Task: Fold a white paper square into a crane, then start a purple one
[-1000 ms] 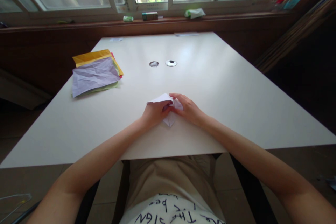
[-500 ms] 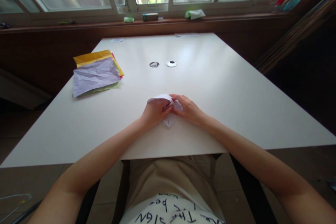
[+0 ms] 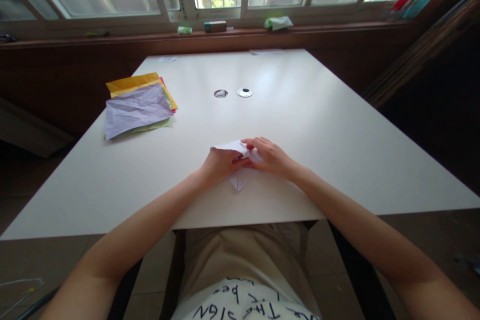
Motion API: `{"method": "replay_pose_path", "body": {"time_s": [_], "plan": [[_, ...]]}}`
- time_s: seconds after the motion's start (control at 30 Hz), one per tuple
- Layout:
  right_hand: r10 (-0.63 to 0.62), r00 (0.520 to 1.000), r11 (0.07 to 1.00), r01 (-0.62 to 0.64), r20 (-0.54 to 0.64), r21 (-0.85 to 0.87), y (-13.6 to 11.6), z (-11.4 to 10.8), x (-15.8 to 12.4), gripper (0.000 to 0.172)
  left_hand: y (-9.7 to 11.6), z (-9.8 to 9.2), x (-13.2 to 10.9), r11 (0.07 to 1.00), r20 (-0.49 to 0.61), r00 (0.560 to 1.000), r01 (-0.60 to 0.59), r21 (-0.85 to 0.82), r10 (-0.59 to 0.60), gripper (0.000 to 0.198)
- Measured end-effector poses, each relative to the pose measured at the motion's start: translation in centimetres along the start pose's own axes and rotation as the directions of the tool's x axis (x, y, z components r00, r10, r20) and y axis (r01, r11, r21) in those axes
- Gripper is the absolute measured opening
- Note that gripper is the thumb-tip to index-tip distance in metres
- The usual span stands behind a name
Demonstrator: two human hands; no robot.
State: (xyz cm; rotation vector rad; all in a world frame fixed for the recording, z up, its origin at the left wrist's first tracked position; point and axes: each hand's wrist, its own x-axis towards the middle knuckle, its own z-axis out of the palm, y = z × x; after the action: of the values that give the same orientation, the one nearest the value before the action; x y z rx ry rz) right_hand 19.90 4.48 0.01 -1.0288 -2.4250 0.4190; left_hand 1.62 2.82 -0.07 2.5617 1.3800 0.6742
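Between my two hands, near the front of the white table (image 3: 337, 160), is a folded sheet of white paper (image 3: 238, 180). Its creased, pointed end faces me, and another part stands up above my fingers. My left hand (image 3: 222, 162) is closed on the paper's left side, with thumb and fingers meeting near the middle. From the right, my right hand (image 3: 272, 157) pinches the paper, its fingertips close to those of the left. The fingers cover the middle folds.
Several coloured sheets lie piled at the left, a crumpled lilac sheet (image 3: 137, 110) on top and a yellow sheet (image 3: 137, 82) behind. Two round metal-rimmed fittings (image 3: 245, 92) sit in the tabletop. Small items, including a box (image 3: 215, 26), stand on the window sill (image 3: 142, 36).
The paper's pointed end has shifted slightly towards me and left, and more of it shows below my hands. Both hands keep their hold, slightly lower in view.
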Motion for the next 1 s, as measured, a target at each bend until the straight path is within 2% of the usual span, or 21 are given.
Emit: {"method": "replay_pose_path", "body": {"time_s": [0.17, 0.33, 0.5, 0.63, 0.83, 1.0], "plan": [[0.010, 1.000, 1.000, -0.010, 0.001, 0.016, -0.10, -0.14, 0.00, 0.046, 0.12, 0.35, -0.01, 0.998, 0.004, 0.998, 0.056, 0.006, -0.056, 0.027], [0.002, 1.000, 1.000, -0.002, 0.000, 0.006, -0.13, -0.08, 0.02, 0.046, 0.04, 0.73, -0.05, 0.997, 0.037, 0.998, 0.044, -0.068, -0.042, 0.021], [-0.003, 0.999, 0.998, 0.006, -0.043, 0.061, -0.01, 0.00, -0.17, 0.054, -0.03, 0.84, -0.18, 0.985, -0.008, 0.995, 0.097, -0.143, -0.099, 0.021], [-0.020, 0.999, 0.997, 0.022, -0.027, 0.077, 0.32, 0.07, -0.14, 0.055, -0.16, 0.63, -0.35, 0.972, -0.044, 0.997, 0.059, -0.226, -0.070, 0.024], [-0.005, 1.000, 0.996, 0.006, -0.013, 0.090, 0.60, 0.02, 0.03, 0.053, -0.17, 0.47, -0.15, 0.984, -0.058, 0.998, -0.007, -0.176, -0.003, 0.016], [-0.017, 0.999, 0.991, 0.021, -0.027, 0.130, 0.73, 0.22, 0.05, 0.054, 0.32, 0.16, -0.04, 0.994, -0.037, 0.998, 0.043, -0.100, -0.047, 0.021]]}}
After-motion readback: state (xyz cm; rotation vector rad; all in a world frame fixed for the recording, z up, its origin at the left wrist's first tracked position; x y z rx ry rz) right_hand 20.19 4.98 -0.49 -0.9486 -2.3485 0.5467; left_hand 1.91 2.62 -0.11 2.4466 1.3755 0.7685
